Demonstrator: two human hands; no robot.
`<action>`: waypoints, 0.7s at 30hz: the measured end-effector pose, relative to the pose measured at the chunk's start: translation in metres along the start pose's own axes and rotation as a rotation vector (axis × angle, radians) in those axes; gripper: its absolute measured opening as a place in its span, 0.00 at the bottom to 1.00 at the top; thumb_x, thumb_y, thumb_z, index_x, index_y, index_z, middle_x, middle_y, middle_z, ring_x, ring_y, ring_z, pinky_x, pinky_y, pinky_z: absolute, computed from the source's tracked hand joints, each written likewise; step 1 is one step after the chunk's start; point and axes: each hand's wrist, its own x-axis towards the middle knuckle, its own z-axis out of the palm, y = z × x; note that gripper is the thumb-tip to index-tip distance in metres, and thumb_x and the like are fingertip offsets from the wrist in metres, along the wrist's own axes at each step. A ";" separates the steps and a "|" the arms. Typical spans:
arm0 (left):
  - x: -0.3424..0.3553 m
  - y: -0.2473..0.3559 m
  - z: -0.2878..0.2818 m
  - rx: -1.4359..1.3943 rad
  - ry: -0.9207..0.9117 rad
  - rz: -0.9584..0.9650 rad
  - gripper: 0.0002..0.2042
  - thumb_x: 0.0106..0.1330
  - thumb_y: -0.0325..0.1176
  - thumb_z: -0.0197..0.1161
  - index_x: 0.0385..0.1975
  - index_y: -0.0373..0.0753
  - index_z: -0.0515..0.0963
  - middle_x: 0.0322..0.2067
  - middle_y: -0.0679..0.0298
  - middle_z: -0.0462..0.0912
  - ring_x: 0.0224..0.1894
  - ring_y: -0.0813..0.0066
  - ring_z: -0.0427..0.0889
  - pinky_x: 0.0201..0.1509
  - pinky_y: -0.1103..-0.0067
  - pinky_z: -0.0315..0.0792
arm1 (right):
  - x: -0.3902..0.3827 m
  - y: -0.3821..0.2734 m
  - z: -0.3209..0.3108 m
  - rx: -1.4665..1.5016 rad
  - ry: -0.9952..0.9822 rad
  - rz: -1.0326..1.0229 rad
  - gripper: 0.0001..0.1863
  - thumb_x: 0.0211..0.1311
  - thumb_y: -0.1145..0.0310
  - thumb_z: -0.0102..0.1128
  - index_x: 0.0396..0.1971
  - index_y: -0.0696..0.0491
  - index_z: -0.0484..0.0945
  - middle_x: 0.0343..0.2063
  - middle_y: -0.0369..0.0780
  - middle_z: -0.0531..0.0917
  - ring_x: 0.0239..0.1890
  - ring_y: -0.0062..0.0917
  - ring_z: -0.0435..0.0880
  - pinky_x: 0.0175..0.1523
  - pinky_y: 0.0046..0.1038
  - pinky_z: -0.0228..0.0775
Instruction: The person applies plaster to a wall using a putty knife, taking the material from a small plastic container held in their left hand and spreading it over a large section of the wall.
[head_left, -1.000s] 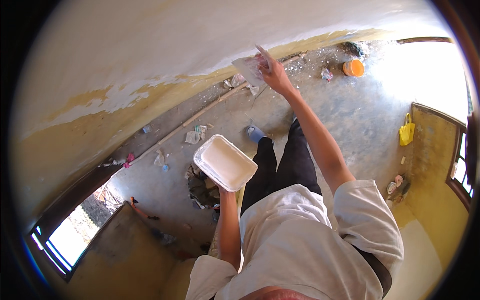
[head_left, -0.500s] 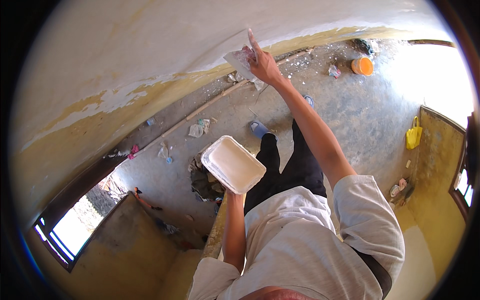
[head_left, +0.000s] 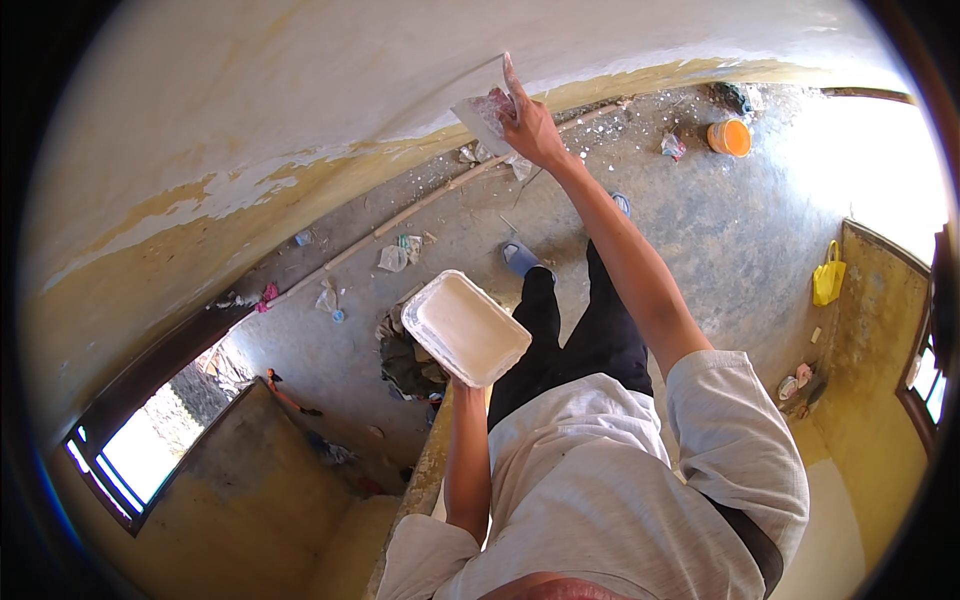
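My right hand (head_left: 530, 135), arm stretched up, grips a pale, wide scraper (head_left: 475, 117) with its index finger extended. The scraper lies at the patchy white-and-yellow wall (head_left: 300, 70); whether its whole edge touches is hard to tell. My left hand (head_left: 467, 385) supports a white rectangular tray (head_left: 465, 330) from beneath, in front of my body. The tray holds a creamy white paste; the fingers under it are mostly hidden.
Below, the grey floor (head_left: 700, 230) bears a long pole (head_left: 400, 220), scattered scraps, an orange bucket (head_left: 730, 138) and a dark heap (head_left: 410, 365). A yellow bag (head_left: 828, 275) stands by the right wall. A narrow ledge (head_left: 425, 470) runs beside me. Bright openings lie at both sides.
Over the last second my right hand rose a little leftward along the wall with the scraper. The tray in my left hand shifted slightly right. The last half second shows almost no motion.
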 end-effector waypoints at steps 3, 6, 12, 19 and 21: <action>-0.002 0.000 -0.001 0.001 -0.001 0.002 0.32 0.73 0.55 0.49 0.73 0.49 0.55 0.64 0.52 0.69 0.66 0.53 0.68 0.72 0.57 0.58 | -0.001 -0.001 0.000 -0.005 -0.029 0.026 0.51 0.56 0.78 0.55 0.75 0.44 0.34 0.47 0.57 0.82 0.49 0.58 0.79 0.57 0.45 0.74; -0.002 -0.002 -0.002 0.007 -0.002 0.001 0.32 0.73 0.55 0.49 0.73 0.49 0.55 0.64 0.52 0.69 0.66 0.53 0.68 0.72 0.57 0.58 | -0.001 0.002 0.000 0.027 0.013 -0.001 0.52 0.59 0.76 0.58 0.75 0.37 0.34 0.44 0.59 0.82 0.44 0.59 0.81 0.52 0.48 0.74; -0.004 -0.001 -0.003 0.009 0.003 0.004 0.32 0.73 0.55 0.48 0.73 0.49 0.56 0.64 0.52 0.69 0.66 0.53 0.68 0.72 0.57 0.58 | -0.001 0.005 0.002 0.021 0.029 -0.048 0.52 0.59 0.76 0.58 0.75 0.36 0.34 0.46 0.58 0.81 0.45 0.59 0.81 0.52 0.50 0.73; -0.005 -0.001 -0.005 0.026 0.007 0.013 0.32 0.73 0.55 0.48 0.73 0.49 0.56 0.64 0.52 0.69 0.66 0.53 0.68 0.72 0.57 0.59 | -0.006 0.006 0.000 0.001 0.002 0.023 0.47 0.59 0.76 0.57 0.75 0.38 0.43 0.47 0.58 0.81 0.46 0.58 0.81 0.53 0.47 0.74; -0.010 0.001 -0.008 0.034 0.007 0.028 0.32 0.73 0.55 0.48 0.72 0.49 0.56 0.64 0.53 0.69 0.66 0.53 0.68 0.72 0.57 0.59 | -0.019 0.005 0.007 0.017 -0.034 0.082 0.45 0.59 0.77 0.57 0.74 0.40 0.47 0.47 0.58 0.81 0.47 0.56 0.81 0.53 0.45 0.74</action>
